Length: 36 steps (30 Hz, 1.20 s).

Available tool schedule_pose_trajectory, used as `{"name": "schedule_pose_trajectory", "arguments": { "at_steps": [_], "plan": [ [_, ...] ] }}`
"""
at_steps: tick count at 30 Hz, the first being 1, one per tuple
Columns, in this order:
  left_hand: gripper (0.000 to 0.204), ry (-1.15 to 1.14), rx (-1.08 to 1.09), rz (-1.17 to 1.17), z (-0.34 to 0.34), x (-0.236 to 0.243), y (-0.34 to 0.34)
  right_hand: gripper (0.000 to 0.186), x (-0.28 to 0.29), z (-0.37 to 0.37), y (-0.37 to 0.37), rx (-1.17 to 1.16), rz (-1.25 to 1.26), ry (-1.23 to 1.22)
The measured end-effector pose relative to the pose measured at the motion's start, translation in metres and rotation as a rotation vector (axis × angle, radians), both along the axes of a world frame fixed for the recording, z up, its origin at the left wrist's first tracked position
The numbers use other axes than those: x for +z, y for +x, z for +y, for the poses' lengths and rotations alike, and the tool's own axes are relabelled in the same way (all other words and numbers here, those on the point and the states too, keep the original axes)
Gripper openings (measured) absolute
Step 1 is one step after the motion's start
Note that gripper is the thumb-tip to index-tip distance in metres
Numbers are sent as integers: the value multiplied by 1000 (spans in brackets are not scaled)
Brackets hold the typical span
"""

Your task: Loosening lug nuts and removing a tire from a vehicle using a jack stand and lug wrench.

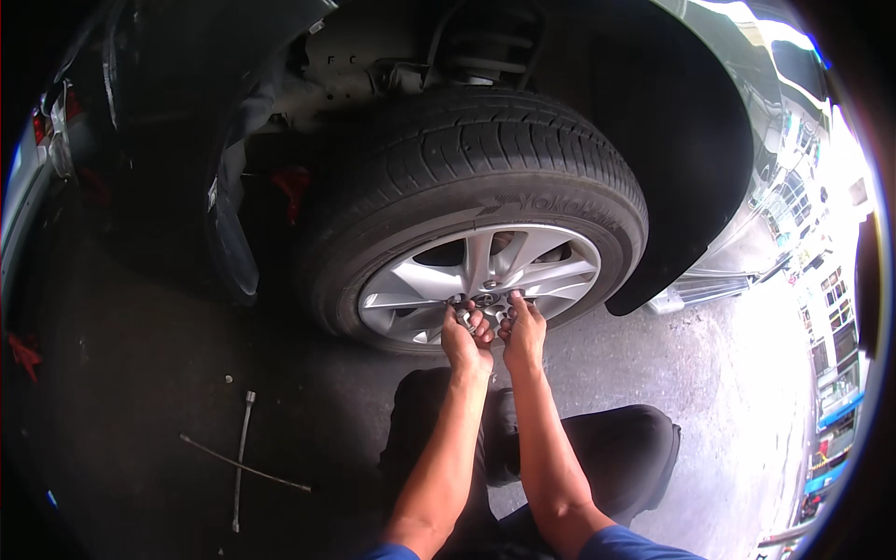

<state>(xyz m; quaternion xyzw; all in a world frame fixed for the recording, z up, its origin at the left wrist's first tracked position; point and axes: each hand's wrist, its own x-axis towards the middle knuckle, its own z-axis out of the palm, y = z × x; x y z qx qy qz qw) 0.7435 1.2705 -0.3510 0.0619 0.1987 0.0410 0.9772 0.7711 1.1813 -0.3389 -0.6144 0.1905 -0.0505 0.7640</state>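
Observation:
A car wheel (481, 247) with a silver alloy rim (425, 278) and black tyre (485, 149) sits in the wheel arch in front of me. My left hand (467, 343) is at the lower left of the hub, fingers curled around silver lug nuts (467, 319); how many is hidden. Its thumb and fingertip meet at a lug hole beside the centre cap (486, 300). On the cap's other side, my right hand (525, 334) has its fingers curled, the thumb and forefinger at the hub; whatever they pinch is hidden. One lug nut (491, 285) sits above the cap.
A cross-shaped lug wrench (241, 464) lies on the dark floor to the left, with a small light object (229, 379) near it. Under the car stands a red support (291, 191); another red object (24, 356) is at far left. My knees (621, 448) are bent below the wheel.

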Motion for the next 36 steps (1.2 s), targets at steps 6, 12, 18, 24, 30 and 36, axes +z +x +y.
{"name": "schedule_pose_trajectory", "arguments": {
  "at_steps": [6, 12, 18, 24, 30, 36],
  "plan": [
    [33, -2, 33, -21, 7, -17, 6, 36, 3, 1, 0, 122, 65, 312],
    [30, -13, 41, 28, -8, 3, 1, 40, 11, -8, -5, 65, 102, 390],
    [35, -75, -11, -7, -11, 8, -3, 37, 7, -8, -6, -40, 3, -9],
    [34, -70, -8, -34, -8, 6, -1, 41, 4, -8, -2, -36, -27, -141],
    [33, -76, 30, -13, 3, 1, 5, 40, -1, -2, -2, 77, 8, 1],
    [31, -21, 23, 29, 9, 1, -1, 34, 3, 9, -11, 39, 17, 251]
  ]
}}
